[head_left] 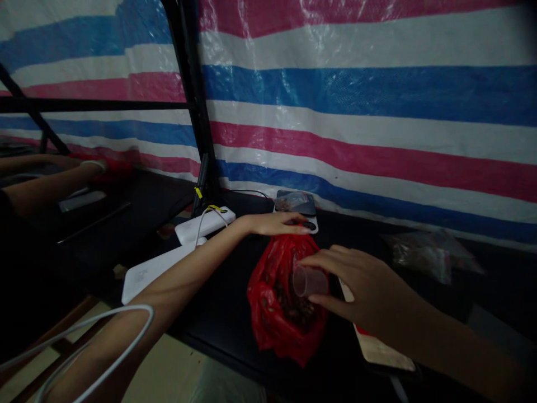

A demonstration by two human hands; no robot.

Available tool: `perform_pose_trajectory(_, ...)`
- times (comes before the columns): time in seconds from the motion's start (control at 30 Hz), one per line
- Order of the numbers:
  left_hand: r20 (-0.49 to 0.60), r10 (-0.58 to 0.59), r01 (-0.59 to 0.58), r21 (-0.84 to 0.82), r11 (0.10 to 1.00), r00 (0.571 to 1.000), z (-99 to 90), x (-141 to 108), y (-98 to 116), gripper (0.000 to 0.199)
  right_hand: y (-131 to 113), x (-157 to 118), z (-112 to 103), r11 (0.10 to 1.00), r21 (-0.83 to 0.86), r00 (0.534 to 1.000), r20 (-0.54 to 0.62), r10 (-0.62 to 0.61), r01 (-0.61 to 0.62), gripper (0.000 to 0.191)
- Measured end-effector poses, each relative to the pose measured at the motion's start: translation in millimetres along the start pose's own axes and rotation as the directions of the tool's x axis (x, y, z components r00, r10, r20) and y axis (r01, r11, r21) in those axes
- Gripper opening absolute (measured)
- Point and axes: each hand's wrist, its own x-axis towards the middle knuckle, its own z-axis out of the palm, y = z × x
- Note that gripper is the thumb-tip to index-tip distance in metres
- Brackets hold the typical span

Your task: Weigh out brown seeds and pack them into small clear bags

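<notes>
The left arm stretches forward from the lower left, its wrist nearly straight, and the left hand [279,224] lies palm down with fingers extended and slightly spread, gripping nothing; their tips reach the near edge of a flat device [295,202] with dark buttons, though whether they press it I cannot tell. The right arm comes in from the lower right, and the right hand [338,280] is curved sideways, thumb below and fingers above, pinching a clear cup [310,281] that lies tipped on its side, mouth toward the left. Around and below those right fingertips opens the red bag [266,313], whose upper edge sits just under the left fingers; inside it, below the cup, are many small brown pieces [296,308], too dark to count. So there is one cup, one red bag and one flat device, the last bearing one small clear packet [292,200] beyond the left fingertips. Two white blocks [153,271] lie left of the left fingers, one phone [381,351] sits partly beneath the right hand, and clear plastic bags [423,257], their number unclear, rest well to the right of the right fingers.
</notes>
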Motion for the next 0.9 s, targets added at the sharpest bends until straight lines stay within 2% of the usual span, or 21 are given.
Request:
perform_pose_trajectory(0.1,0.121,-0.015,0.0,0.119,0.993,0.993,22.2,-13,6,0.037,-29,-9,12,0.996,0.072,0.998,-0.02,0.051,-0.05,0.035)
perform_pose_trajectory(0.23,0.133,-0.02,-0.019,0.289,0.957,0.991,36.9,-16,6,0.04,-51,-21,18,0.966,0.156,0.978,0.047,0.202,-0.206,0.029)
perform_pose_trajectory(0.37,0.154,-0.074,0.006,0.401,0.916,0.985,34.9,-16,9,0.034,-39,-31,15,0.939,0.02,0.939,0.02,0.344,-0.344,0.026)
perform_pose_trajectory(0.43,0.178,-0.097,0.018,0.403,0.915,0.979,35.0,-15,10,0.03,-28,-32,15,0.921,-0.051,0.919,0.065,0.388,-0.386,0.024)
perform_pose_trajectory(0.53,0.219,-0.093,0.005,0.373,0.928,0.971,40.4,-14,7,0.024,-18,-31,19,0.92,-0.1,0.906,0.163,0.391,-0.379,0.023)
perform_pose_trajectory(0.6,0.189,-0.068,-0.004,0.358,0.934,0.98,44.8,-12,4,0.022,-16,-28,21,0.923,-0.137,0.907,0.177,0.381,-0.361,0.024)
perform_pose_trajectory(0.7,0.085,-0.048,0.013,0.374,0.927,0.995,47.9,-13,0,0.022,-15,-21,20,0.917,-0.233,0.915,0.168,0.367,-0.325,0.025)
perform_pose_trajectory(0.9,-0.085,-0.132,0.157,0.481,0.863,0.988,40.5,-24,-7,0.036,-1,-6,16,0.84,-0.426,0.895,0.133,0.426,-0.337,0.024)
